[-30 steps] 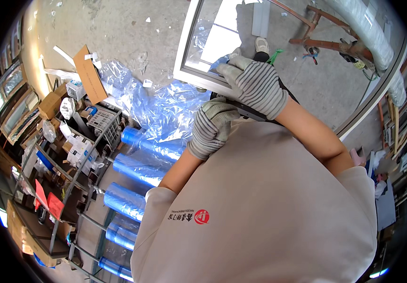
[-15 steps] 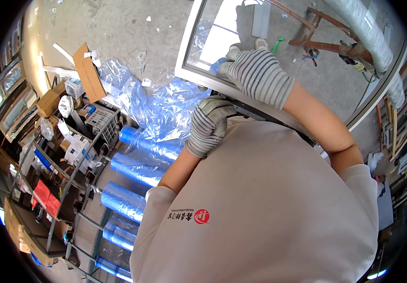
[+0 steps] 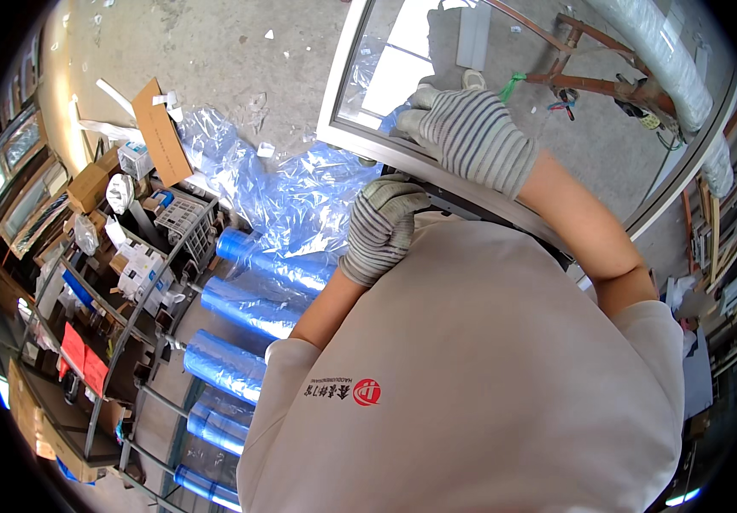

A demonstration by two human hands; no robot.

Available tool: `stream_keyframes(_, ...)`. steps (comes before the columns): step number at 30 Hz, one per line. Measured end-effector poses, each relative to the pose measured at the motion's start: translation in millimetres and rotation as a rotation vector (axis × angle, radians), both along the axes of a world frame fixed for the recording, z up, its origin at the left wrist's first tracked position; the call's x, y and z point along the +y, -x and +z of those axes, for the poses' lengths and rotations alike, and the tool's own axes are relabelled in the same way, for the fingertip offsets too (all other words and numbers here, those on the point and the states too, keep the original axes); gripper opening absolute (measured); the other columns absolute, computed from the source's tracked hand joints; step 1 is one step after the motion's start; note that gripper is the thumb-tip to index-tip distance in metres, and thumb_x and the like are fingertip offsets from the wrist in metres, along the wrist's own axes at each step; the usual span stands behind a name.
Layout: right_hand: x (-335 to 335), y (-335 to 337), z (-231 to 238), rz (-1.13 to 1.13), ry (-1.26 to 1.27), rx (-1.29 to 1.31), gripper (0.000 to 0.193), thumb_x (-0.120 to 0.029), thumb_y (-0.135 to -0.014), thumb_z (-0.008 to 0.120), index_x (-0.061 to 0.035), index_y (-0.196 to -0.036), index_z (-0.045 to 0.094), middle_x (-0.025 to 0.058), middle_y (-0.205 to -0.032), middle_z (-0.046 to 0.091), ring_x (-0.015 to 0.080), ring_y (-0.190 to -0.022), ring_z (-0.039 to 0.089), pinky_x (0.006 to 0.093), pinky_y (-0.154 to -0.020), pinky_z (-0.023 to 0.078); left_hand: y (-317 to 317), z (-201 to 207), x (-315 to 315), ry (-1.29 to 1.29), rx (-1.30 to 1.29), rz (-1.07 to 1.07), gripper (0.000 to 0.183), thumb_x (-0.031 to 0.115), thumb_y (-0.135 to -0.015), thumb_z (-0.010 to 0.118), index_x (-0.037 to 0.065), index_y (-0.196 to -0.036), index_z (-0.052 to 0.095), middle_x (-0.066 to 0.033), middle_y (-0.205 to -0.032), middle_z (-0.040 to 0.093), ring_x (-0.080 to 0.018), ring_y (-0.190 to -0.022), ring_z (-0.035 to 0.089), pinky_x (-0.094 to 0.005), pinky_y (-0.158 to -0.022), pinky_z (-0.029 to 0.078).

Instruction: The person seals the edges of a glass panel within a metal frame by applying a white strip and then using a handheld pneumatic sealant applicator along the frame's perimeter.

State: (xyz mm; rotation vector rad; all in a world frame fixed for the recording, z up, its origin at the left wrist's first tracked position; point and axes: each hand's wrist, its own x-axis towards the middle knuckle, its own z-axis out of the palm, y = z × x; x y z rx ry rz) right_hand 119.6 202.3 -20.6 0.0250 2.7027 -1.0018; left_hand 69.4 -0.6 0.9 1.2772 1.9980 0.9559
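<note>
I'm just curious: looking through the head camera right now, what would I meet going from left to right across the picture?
Red sheet, brown cardboard piece, crumpled blue plastic film, gloved left hand, gloved right hand, plastic-wrapped roll.

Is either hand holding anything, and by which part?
Cannot be told: the left hand curls by the near edge of the white frame, the right hand lies across it, both grips hidden.
</note>
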Motion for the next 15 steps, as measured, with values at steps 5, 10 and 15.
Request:
stream_keyframes(5, -4.2, -0.3, -1.9, 0.049, -0.06, 0.028, 0.022, -0.014, -0.086, 0.05, -0.0033, -0.099, 0.063, 0.0132, -0.096, 0.063, 0.0277, -0.08, 0.067, 0.0406, -0.066, 0.054, -0.2, -2.3, -3.4, -0.015, 0.012, 0.007, 0.019, 0.0, -0.073, 0.057, 0.008, -0.089, 0.064, -0.0088, -0.094, 0.063, -0.0294, -0.094, 0.06, -0.0399, -0.084, 0.048)
stream_keyframes(10, 1.6, 3.1, 8.0, 0.133, -0.076, -0.061, 0.018, -0.014, -0.086, 0.05, -0.0028, -0.095, 0.061, 0.014, -0.095, 0.063, 0.0283, -0.081, 0.067, 0.0414, -0.066, 0.054, 1.2, -1.5, -3.5, 0.0, -0.005, 0.001, 0.019, -0.001, -0.074, 0.057, 0.008, -0.089, 0.064, -0.0093, -0.094, 0.063, -0.0299, -0.096, 0.06, -0.0403, -0.086, 0.047)
stream_keyframes(15, -2.8, -5.7, -4.4, 0.097, -0.101, 0.038, 0.018, -0.014, -0.086, 0.049, -0.0053, -0.097, 0.061, 0.0134, -0.095, 0.064, 0.0277, -0.082, 0.067, 0.0398, -0.072, 0.052, 1.9, -1.5, -5.0, 0.01, 0.018, -0.007, 0.019, -0.001, -0.074, 0.057, 0.008, -0.089, 0.064, -0.0095, -0.094, 0.063, -0.0306, -0.097, 0.059, -0.0411, -0.088, 0.047)
